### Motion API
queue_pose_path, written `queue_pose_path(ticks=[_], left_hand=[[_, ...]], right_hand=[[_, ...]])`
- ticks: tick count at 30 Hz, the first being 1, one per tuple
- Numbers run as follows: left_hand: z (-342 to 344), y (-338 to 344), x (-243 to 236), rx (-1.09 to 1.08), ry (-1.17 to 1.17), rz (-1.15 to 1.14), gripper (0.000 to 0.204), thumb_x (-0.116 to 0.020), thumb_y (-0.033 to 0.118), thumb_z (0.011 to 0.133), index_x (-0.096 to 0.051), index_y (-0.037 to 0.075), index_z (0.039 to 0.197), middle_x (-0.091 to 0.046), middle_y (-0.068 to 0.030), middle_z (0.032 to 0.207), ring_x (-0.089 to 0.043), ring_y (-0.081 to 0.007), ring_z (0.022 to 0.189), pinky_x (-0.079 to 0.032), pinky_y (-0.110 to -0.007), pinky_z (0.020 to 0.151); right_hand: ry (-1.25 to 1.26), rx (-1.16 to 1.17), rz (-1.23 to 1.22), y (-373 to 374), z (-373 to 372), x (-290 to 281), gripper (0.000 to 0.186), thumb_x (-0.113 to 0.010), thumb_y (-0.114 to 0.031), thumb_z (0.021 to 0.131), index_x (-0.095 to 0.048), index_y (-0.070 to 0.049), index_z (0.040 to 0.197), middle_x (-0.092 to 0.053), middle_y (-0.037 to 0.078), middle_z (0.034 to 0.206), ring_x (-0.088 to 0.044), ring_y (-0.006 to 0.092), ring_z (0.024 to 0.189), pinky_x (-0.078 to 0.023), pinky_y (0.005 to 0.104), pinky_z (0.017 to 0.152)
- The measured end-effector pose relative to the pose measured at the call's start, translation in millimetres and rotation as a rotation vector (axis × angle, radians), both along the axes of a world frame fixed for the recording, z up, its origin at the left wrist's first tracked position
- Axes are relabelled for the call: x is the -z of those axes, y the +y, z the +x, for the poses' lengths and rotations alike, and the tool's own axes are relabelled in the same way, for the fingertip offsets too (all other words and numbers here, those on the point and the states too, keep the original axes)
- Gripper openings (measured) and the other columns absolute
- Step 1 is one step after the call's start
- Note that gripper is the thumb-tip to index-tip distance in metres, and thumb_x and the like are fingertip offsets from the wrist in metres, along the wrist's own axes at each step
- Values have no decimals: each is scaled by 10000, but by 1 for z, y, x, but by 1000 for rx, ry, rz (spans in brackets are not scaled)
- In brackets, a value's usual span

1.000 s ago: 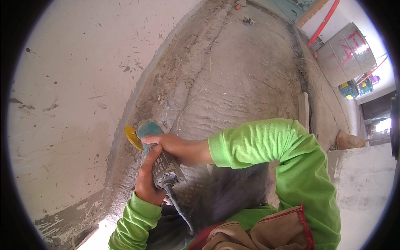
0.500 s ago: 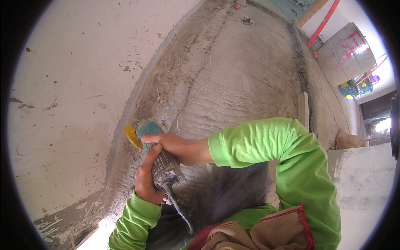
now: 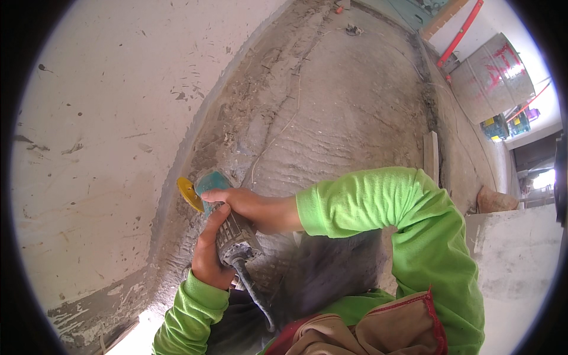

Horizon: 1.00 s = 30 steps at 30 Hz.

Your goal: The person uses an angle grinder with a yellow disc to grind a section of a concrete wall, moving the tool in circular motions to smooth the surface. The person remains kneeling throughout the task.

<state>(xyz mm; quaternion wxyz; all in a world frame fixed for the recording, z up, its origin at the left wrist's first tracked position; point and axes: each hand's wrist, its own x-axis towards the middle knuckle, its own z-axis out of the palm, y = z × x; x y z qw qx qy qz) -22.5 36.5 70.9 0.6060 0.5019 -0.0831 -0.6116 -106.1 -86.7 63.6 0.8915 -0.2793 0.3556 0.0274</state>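
Both of my hands grip one angle grinder [image 3: 232,232], a dusty tool with a teal head and a dark cable at its rear. My left hand [image 3: 208,251] wraps the body from the left, thumb on top. Nearer the head, my right hand [image 3: 234,201] is closed over the tool, its fingers partly hidden underneath. A yellow disc [image 3: 189,194] sits at the grinder's far left side, close to the foot of the white wall [image 3: 112,142]. Whether the disc touches the wall or floor I cannot tell.
Rough concrete floor [image 3: 355,112] stretches ahead, with a thin wire [image 3: 290,121] along it. At the far right stand a large drum [image 3: 492,77] and a red pipe [image 3: 460,32]. A pale block [image 3: 431,157] lies right of my right sleeve. The power cord [image 3: 255,296] runs toward my body.
Almost nothing differs. Both hands and the grinder keep the same place and grip, and the view has shifted very slightly.
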Motion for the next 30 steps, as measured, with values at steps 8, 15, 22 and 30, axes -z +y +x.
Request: queue_pose_path(ticks=[8,15,22,30], left_hand=[[3,8,4,104,-117,-167,340,-535,233,969,-523,98,1281,-605,-174,1154,-624,-268,1042,-524,-380,911],[-2,12,6,195,-507,-397,349,-558,201,957,-520,105,1291,-596,-172,1169,-617,-261,1060,-527,-368,912],[7,-10,-2,19,87,60,287,-600,235,928,-591,51,1149,-665,-109,1022,-656,-230,950,-544,-350,845],[31,-20,26,338,-569,-346,548,-639,0,854,-429,46,1359,-598,-120,1189,-632,-217,1022,-528,-340,886]], right_hand=[[-6,-14,-23,-1,-1,2,479,-516,-446,938,-499,-31,1176,-613,87,1007,-595,194,881,-461,393,778],[-5,3,14,-2,-2,5,518,-574,-420,919,-492,-14,1230,-608,102,1040,-602,198,911,-481,360,812],[-18,21,69,-7,2,-2,498,-616,-413,902,-516,-31,1205,-601,92,1020,-603,183,891,-491,344,817],[56,0,92,-30,14,10,488,-622,-441,888,-543,-58,1180,-596,97,1047,-592,208,939,-478,356,844]])
